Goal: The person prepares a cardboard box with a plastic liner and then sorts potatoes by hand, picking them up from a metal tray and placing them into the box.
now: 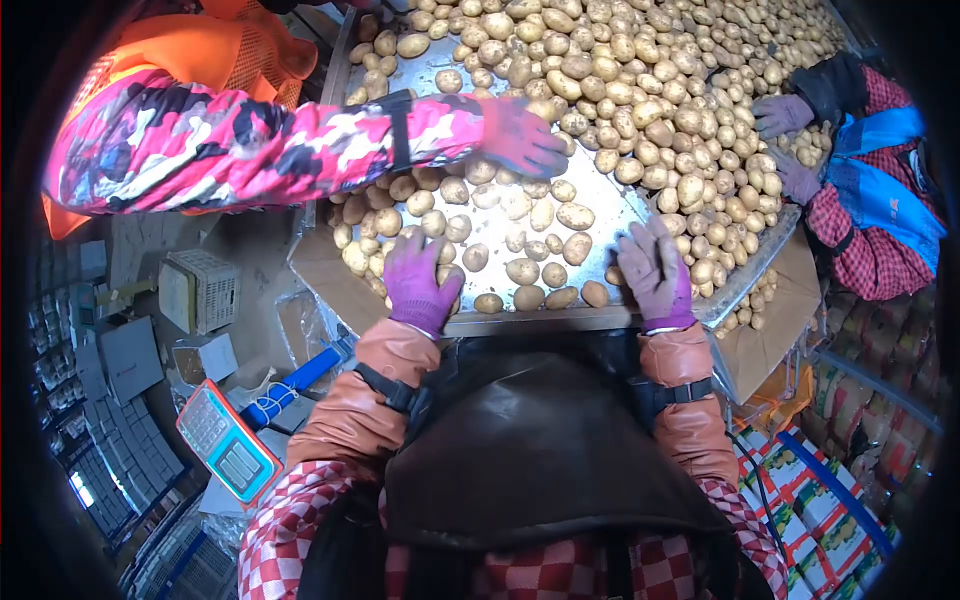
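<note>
Beneath gloves, fingertips point(412, 236) partly blurred.

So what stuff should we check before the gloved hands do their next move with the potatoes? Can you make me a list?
1. Both hands gloved: ok, the left hand and right hand are covered.
2. Potatoes nearby: ok, some lie between the two hands.
3. Space ahead free of other people: not ok, a worker's hand reaches over the potatoes.
4. Right hand free: ok, it looks open, fingers spread.
5. Potatoes free of bad spots: cannot tell, they look too small here.
6. Scale reading zero: cannot tell, its screen is too small to read.
</note>
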### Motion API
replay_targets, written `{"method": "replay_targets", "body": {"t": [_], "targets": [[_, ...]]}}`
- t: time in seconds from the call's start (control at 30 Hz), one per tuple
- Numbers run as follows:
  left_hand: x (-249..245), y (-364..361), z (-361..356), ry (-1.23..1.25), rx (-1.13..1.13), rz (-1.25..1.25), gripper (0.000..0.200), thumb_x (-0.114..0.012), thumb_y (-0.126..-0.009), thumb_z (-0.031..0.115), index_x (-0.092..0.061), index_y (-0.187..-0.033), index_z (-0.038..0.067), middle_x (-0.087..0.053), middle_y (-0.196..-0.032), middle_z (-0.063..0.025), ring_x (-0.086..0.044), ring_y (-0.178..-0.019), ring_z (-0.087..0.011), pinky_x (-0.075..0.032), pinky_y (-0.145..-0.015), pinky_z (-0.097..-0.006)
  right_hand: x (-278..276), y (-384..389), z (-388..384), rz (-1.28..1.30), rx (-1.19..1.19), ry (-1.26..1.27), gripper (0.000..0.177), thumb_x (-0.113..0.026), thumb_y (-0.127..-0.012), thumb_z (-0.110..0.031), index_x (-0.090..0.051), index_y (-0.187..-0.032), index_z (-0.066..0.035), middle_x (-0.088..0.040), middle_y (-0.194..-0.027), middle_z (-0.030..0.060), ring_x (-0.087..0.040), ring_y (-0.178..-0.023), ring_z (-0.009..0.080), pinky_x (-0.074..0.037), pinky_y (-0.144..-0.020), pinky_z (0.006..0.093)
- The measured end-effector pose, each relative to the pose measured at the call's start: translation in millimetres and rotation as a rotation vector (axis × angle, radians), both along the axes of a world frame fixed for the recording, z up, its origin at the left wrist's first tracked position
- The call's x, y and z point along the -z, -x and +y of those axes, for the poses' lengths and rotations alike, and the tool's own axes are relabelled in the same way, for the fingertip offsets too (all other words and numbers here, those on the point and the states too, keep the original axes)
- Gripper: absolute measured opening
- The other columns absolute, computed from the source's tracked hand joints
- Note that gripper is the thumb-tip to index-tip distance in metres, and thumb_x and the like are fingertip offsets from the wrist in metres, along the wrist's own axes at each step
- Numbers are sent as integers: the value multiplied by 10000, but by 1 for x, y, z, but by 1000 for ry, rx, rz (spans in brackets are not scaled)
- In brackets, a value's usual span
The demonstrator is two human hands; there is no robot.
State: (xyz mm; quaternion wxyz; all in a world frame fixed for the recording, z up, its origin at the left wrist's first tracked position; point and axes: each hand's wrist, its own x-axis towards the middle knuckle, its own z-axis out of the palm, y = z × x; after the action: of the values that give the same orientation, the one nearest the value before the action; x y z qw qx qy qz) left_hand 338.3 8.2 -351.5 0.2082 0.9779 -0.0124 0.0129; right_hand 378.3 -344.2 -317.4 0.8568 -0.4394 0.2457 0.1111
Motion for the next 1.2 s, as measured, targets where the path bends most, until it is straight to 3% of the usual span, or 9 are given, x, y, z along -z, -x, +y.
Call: {"method": "replay_targets", "body": {"t": [0.03, 0.2, 0.3, 0.5, 0.57, 0.6, 0.73, 1.0, 1.2], "targets": [[-4, -2, -8, 1, -128, 160, 519, -720, -689, 343, -609, -1165, 167, -532, -1199, -146, -485, -1118, -369, -371, -940, -491, 3, 2, 11, 10, -53, 44, 590, -516, -986, -389, -355, -1449, -62, -521, -1325, 176, -587, -1116, 265, -519, -934, 380], [-5, -22, -48, 109, 621, -272, 391, -682, -681, 250, -605, -1038, 111, -557, -1031, -142, -506, -1011, -362, -406, -864, -471, 6, 5, 62, -20, -370, 150, 555, -526, -988, -285, -358, -1433, 1, -543, -1281, 165, -596, -1069, 206, -521, -897, 308], [4, -45, -10, 111, 407, 90, 461, -667, -734, 275, -602, -1161, 112, -572, -1138, -143, -478, -1150, -361, -374, -988, -457, -5, -3, 55, -69, -328, 291, 551, -534, -981, -260, -363, -1428, 15, -545, -1281, 144, -574, -1058, 172, -500, -898, 286], [12, -22, 14, 101, 24, 158, 393, -650, -764, 191, -607, -1150, 127, -592, -1185, -109, -552, -1082, -330, -436, -909, -466, 31, -17, 19, -217, -255, 838, 582, -628, -902, -210, -421, -1408, -10, -586, -1241, 127, -597, -979, 197, -514, -817, 320], [7, -50, -4, 79, 126, -178, 352, -632, -789, 178, -611, -1135, 115, -598, -1179, -130, -570, -1050, -340, -457, -870, -471, 42, -6, 38, -102, -618, 1046, 696, -719, -804, -264, -432, -1385, -7, -611, -1146, 135, -594, -958, 223, -502, -837, 344], [5, -73, -17, 71, 178, -348, 332, -623, -801, 171, -613, -1128, 110, -600, -1175, -140, -580, -1035, -345, -467, -851, -473, 64, 2, 48, -533, -745, 1170, 716, -729, -780, -300, -437, -1366, -11, -608, -1075, 162, -598, -972, 272, -493, -860, 376], [-16, -161, -59, -160, 149, 257, 614, -675, -777, 170, -476, -1358, 172, -548, -1296, -214, -572, -1112, -400, -475, -933, -466, 29, 7, 79, -468, -934, 881, 642, -659, -851, -282, -428, -1407, -60, -623, -1179, 163, -605, -1091, 314, -497, -897, 393], [84, -162, -48, -100, 218, 310, 690, -713, -742, 235, -438, -1372, 292, -511, -1233, -221, -569, -1103, -415, -483, -916, -484, 11, 8, 63, -84, -690, 503, 527, -630, -913, -171, -459, -1385, -10, -565, -1295, 134, -567, -1138, 188, -482, -931, 290], [-9, -149, -74, -112, 44, 591, 709, -696, -767, 253, -395, -1406, 305, -462, -1329, -209, -552, -1161, -399, -466, -956, -482, 31, 7, 61, -86, -491, 244, 479, -599, -925, -103, -471, -1378, -13, -563, -1288, 127, -542, -1170, 179, -461, -965, 292]]}}
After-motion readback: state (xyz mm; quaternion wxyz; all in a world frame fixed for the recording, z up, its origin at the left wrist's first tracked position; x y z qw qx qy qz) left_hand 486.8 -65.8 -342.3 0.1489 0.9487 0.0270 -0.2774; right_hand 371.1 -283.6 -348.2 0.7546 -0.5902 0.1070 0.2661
